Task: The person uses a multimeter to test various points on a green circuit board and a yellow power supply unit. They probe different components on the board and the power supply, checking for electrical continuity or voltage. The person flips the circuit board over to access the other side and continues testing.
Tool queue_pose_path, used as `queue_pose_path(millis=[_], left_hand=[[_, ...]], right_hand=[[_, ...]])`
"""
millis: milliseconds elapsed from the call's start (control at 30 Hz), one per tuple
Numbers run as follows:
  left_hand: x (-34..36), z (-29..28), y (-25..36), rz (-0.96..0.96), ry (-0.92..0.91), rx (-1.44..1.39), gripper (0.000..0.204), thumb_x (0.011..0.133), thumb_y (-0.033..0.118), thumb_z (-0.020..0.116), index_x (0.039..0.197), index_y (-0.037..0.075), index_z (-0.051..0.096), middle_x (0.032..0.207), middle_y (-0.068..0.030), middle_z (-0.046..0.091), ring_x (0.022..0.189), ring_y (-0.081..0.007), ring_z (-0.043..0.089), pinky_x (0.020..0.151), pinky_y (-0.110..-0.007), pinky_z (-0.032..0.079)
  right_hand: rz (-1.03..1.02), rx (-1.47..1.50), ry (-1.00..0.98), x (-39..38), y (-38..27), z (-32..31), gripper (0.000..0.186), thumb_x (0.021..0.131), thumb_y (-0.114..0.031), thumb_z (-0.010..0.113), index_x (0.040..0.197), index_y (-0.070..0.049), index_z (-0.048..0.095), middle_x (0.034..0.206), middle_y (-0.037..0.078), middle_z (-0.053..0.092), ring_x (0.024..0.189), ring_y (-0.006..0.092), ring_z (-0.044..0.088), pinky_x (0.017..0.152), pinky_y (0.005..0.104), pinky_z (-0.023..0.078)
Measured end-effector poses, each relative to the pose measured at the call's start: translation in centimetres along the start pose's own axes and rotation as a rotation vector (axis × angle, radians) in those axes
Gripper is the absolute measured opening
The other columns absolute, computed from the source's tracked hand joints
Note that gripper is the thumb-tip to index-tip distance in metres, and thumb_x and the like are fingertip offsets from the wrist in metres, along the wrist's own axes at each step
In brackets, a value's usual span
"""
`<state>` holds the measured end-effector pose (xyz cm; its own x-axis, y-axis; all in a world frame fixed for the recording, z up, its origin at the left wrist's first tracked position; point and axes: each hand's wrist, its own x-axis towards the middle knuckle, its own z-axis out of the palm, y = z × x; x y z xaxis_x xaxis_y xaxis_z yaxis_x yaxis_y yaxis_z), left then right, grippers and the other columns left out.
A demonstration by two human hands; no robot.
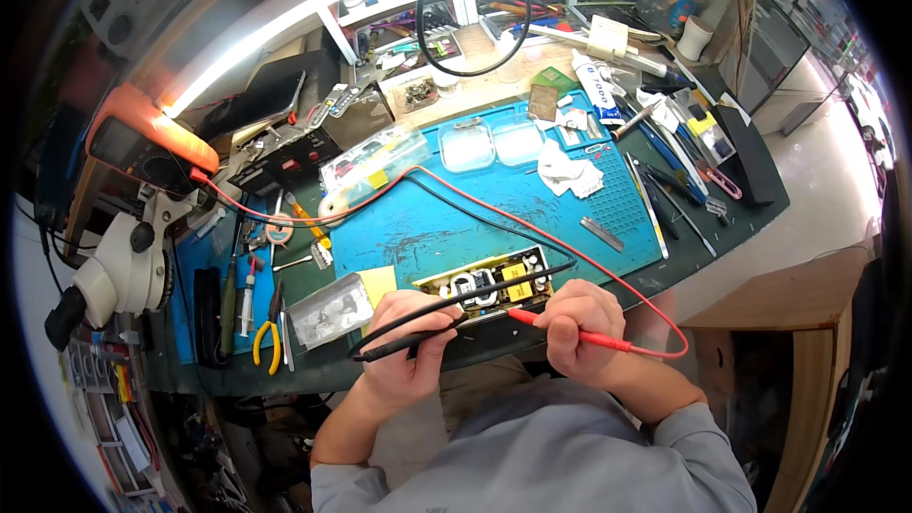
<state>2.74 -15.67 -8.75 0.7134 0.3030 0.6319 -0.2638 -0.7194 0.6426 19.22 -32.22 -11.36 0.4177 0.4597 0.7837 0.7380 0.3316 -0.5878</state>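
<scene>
My left hand (401, 347) is closed around a black test probe (391, 346), whose tip points toward the near edge of a power supply board (456, 282). A red test probe (598, 338) is pinched in my right hand (581, 323), its tip also at that edge. Whether either tip touches metal I cannot tell. The board sits in a shallow open case at the mat's near edge, with a yellow transformer and white-edged parts on it. Red and black leads loop over the mat to an orange multimeter (142, 138) standing at the left.
Under the work lies a blue mat (408, 228). A clear plastic bag (328, 312), yellow-handled pliers (269, 342) and a syringe (248, 302) are to the left. Tweezers, a glue tube (596, 85) and crumpled tissue (568, 169) lie right. A microscope (123, 266) juts in; a black cable loop (420, 9) hangs ahead.
</scene>
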Motion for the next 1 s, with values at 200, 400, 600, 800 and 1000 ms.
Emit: queue_pose_path(millis=[200, 400, 600, 800, 1000], left_hand=[[0.6, 0.1, 0.0, 0.046, -0.055, 0.064, 0.026, 0.082, -0.004, 0.078, 0.104, 0.004, 0.067, 0.099, -0.0091, 0.076, 0.089, -0.0276, 0.068, 0.081, -0.036, 0.054], [0.9, 0.4, 0.0, 0.054, -0.095, 0.073, 0.031, 0.079, -0.008, 0.079, 0.105, 0.004, 0.067, 0.1, -0.0086, 0.076, 0.089, -0.0271, 0.068, 0.08, -0.036, 0.054], [0.9, 0.4, -0.1, 0.071, -0.113, 0.09, 0.026, 0.082, -0.007, 0.076, 0.103, 0.004, 0.065, 0.098, -0.0116, 0.077, 0.087, -0.0288, 0.068, 0.08, -0.037, 0.055], [0.7, 0.5, -0.2, 0.09, -0.076, 0.096, 0.031, 0.078, -0.009, 0.079, 0.104, 0.003, 0.067, 0.099, -0.0104, 0.076, 0.087, -0.0274, 0.068, 0.079, -0.036, 0.054], [-0.3, -0.4, -0.2, -0.008, 0.086, 0.049, 0.019, 0.087, 0.0, 0.075, 0.104, 0.004, 0.067, 0.094, -0.0095, 0.073, 0.082, -0.0259, 0.065, 0.076, -0.036, 0.052]], right_hand=[[0.048, -0.034, -0.017, 0.0, -0.1, 0.3, 0.019, 0.098, -0.014, 0.07, 0.081, -0.009, 0.062, 0.071, 0.004, 0.064, 0.055, 0.0212, 0.061, 0.049, 0.033, 0.047], [-0.02, -0.079, -0.067, 0.1, 0.1, 0.4, 0.01, 0.094, -0.013, 0.073, 0.088, -0.006, 0.068, 0.073, 0.004, 0.065, 0.059, 0.0225, 0.062, 0.051, 0.0332, 0.048], [0.06, -0.023, -0.035, -0.3, 0.0, 0.2, 0.009, 0.094, -0.014, 0.072, 0.089, -0.007, 0.069, 0.075, 0.004, 0.066, 0.061, 0.0219, 0.063, 0.052, 0.0327, 0.048], [-0.007, 0.03, 0.037, -0.6, 0.2, -0.1, 0.017, 0.1, -0.02, 0.069, 0.09, -0.006, 0.066, 0.073, 0.005, 0.064, 0.055, 0.0207, 0.059, 0.048, 0.0326, 0.046], [-0.107, 0.043, 0.087, -0.1, 0.5, -1.5, 0.026, 0.106, -0.025, 0.061, 0.089, -0.005, 0.066, 0.069, 0.003, 0.06, 0.05, 0.0168, 0.054, 0.044, 0.0307, 0.041]])
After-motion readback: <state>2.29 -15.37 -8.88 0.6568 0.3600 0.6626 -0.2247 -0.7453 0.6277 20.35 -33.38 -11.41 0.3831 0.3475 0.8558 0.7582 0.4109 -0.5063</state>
